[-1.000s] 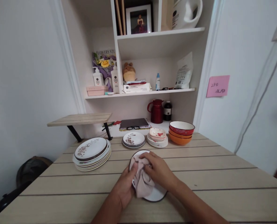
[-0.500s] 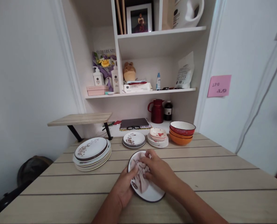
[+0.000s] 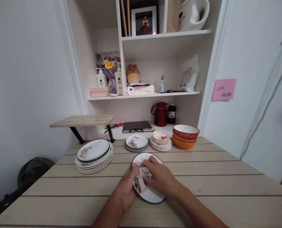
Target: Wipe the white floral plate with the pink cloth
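A white plate (image 3: 153, 193) with a dark rim and a brown pattern is tilted up in front of me over the table. My left hand (image 3: 126, 188) grips its left edge, thumb on top and the fingers hidden beneath. Bunched on the plate's face is a pale pink cloth (image 3: 142, 181). My right hand (image 3: 158, 175) is closed on this cloth and presses it against the plate, left of the middle.
A large plate stack (image 3: 94, 156) stands at left. Behind my hands are small plates (image 3: 136, 141), little dishes (image 3: 161, 137) on saucers, and stacked bowls (image 3: 185, 136). A raised wooden shelf (image 3: 82, 120) overhangs the table's back left. A red jug (image 3: 160, 114) stands behind.
My right hand and the cloth have shifted slightly down and left on the plate, baring more of its upper pattern. My left hand keeps its hold on the edge.
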A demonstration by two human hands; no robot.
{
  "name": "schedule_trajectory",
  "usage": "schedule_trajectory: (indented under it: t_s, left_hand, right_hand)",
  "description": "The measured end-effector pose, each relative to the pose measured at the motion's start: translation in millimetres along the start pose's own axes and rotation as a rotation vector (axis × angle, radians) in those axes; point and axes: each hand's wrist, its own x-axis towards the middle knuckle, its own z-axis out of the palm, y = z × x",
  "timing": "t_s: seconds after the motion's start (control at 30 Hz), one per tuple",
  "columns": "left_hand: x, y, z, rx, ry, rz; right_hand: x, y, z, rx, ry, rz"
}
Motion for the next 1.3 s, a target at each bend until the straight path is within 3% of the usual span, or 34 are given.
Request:
schedule_trajectory:
  t_s: [0.1, 0.2, 0.3, 0.37, 0.43, 0.63, 0.8, 0.97, 1.13, 1.2, 1.3]
  left_hand:
    - [0.0, -1.6, 3.3, 0.027, 0.004, 0.029]
    - [0.0, -3.5, 3.9, 0.031, 0.018, 0.060]
    - [0.0, -3.9, 1.2, 0.006, 0.020, 0.061]
    - [-0.1, -3.3, -1.4, -0.021, 0.017, 0.057]
    - [0.0, -2.5, -3.7, -0.042, 0.006, 0.035]
    - [0.7, -3.1, -3.6, -0.038, -0.006, -0.027]
    - [-1.1, -4.2, 5.2, 0.027, 0.018, 0.064]
    - [-1.6, -1.9, 7.1, 0.034, 0.051, 0.093]
    - [0.2, -1.8, -0.3, -0.013, 0.031, 0.055]
    - [0.4, -2.0, -3.0, -0.032, 0.003, 0.007]
    - [1.0, -2.7, -5.3, -0.043, -0.015, -0.033]
  right_hand:
    - [7.3, -0.6, -1.4, -0.014, 0.132, 0.071]
    - [4.6, 11.9, -9.7, -0.124, 0.161, 0.181]
    - [-5.8, 23.6, -17.7, -0.193, -0.003, 0.169]
    - [-12.5, 23.6, -18.4, -0.191, -0.151, 0.063]
    - [-15.4, 15.3, -14.6, -0.156, -0.212, -0.044]
    - [0.8, -15.9, 0.7, 0.022, 0.041, -0.083]
    - [10.1, 6.5, -7.0, -0.078, 0.145, 0.089]
    - [-2.1, 34.3, -23.4, -0.124, -0.008, 0.138]
    - [-15.7, 29.3, -27.1, -0.031, -0.265, -0.060]
    - [-14.8, 18.7, -20.3, -0.008, -0.252, -0.091]
    - [-6.2, 2.0, -7.8, 0.014, -0.100, -0.050]
